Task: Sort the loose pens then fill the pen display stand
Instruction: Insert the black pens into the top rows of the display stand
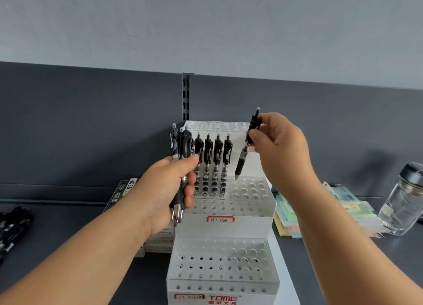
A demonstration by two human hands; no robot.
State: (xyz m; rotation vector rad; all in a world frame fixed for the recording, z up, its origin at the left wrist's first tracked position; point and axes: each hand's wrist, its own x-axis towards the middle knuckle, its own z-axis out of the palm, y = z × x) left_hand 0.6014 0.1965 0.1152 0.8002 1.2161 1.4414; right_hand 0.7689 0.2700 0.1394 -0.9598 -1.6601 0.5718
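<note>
Pen (240, 165) tip-down just above free holes of stand (249, 227)

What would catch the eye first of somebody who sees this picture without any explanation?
First comes the right hand, at centre right, pinching a single black pen that is tilted, with its tip over the empty holes in the middle tier of the white display stand. Next comes the left hand, at centre left, gripping a bundle of black pens beside the four pens standing in a row in that tier.

Pale grey wall (206, 25), dark shelf backboard (80, 121).
</note>
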